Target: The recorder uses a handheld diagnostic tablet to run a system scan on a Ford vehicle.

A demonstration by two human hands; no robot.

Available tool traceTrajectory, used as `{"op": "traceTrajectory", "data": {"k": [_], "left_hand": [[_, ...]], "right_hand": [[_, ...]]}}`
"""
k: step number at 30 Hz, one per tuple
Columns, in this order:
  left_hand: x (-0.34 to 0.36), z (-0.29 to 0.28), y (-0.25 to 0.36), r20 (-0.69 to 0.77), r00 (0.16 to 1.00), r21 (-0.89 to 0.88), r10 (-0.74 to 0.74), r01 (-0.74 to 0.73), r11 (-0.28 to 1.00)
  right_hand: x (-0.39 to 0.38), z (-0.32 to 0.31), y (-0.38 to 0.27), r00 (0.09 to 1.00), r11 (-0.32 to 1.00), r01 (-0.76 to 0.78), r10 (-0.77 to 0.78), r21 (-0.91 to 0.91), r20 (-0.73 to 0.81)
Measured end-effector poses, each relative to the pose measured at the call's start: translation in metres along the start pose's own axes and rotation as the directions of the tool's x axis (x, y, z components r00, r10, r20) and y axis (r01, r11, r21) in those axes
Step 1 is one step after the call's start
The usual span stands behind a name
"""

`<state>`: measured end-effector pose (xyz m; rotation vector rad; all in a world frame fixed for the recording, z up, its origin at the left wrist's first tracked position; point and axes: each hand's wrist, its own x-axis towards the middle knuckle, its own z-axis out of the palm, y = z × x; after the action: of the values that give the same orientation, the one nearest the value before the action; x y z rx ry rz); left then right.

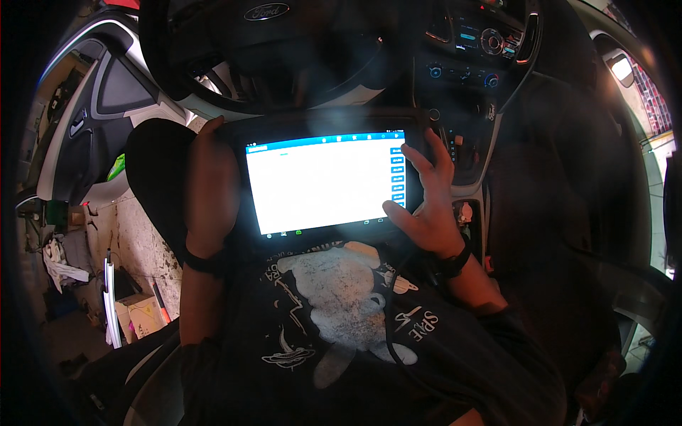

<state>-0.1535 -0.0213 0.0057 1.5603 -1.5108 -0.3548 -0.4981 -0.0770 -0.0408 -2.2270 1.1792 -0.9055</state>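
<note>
A dark-framed tablet [323, 186] with a lit, mostly white screen lies upright before me, above my lap. At its left edge my left hand [212, 188] grips the frame, slightly blurred, with most of its fingers hidden. My right hand [431, 195] is at the tablet's right side with its fingers spread. Its thumb is over the lower right of the screen and its index finger over the upper right, beside a column of blue buttons. Whether the fingertips touch the glass I cannot tell. A dark cable [389, 319] runs down from the tablet's lower side across my shirt.
Beyond the tablet is a car steering wheel [270, 92]. The centre console [462, 78] with its knobs and the gear selector [459, 140] stand to the right, near a dark passenger seat [547, 206]. An open door [106, 121] and a cardboard box [142, 316] are at left.
</note>
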Motion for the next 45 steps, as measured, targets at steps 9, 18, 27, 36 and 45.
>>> {"op": "traceTrajectory", "data": {"k": [9,18,27,36,45], "left_hand": [[-0.001,-0.001,0.001,0.012,0.999,0.003,-0.038,0.038,0.999],[-0.001,0.000,0.001,-0.009,1.000,-0.025,-0.003,0.002,1.000],[-0.001,0.001,0.000,-0.006,1.000,-0.043,-0.006,0.006,0.999],[0.000,-0.001,0.001,0.003,1.000,-0.003,-0.025,0.025,1.000],[0.001,-0.005,0.000,0.028,1.000,0.043,-0.008,0.006,0.999]], "right_hand": [[0.000,0.000,0.001,1.000,1.000,0.011,-0.011,-0.001,-0.009],[0.000,0.000,0.000,1.000,1.000,0.008,-0.008,-0.001,-0.010],[-0.001,0.001,0.003,1.000,1.000,0.009,-0.009,-0.017,-0.004],[0.002,0.011,0.018,0.930,0.765,-0.298,0.368,0.571,-0.006],[0.000,0.010,0.036,0.809,0.558,-0.565,0.521,0.608,0.273]]}}
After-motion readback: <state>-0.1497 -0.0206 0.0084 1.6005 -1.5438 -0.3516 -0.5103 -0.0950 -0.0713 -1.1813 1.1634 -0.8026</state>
